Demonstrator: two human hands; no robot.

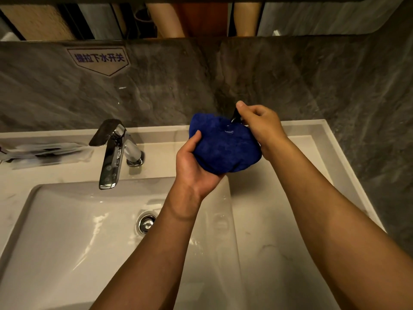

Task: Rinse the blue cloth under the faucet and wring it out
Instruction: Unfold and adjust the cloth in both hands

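A bunched blue cloth (223, 146) is held in the air over the right counter, beside the basin's right rim. My left hand (193, 168) cups it from below and the left, thumb pressed on its edge. Holding its far right side is my right hand (260, 126), whose thumb and fingers pinch a small dark tag or loop at the cloth's top. The chrome faucet (112, 153) stands well to the left of the cloth, and no water runs from its spout. The cloth's underside is hidden by my left palm.
The white basin (67, 231) has a metal drain (146, 222) at its middle. A plastic-wrapped item (44, 152) lies on the counter left of the faucet. A grey stone backsplash with a sign (100, 60) rises behind. The counter's right edge (348, 166) meets a grey wall.
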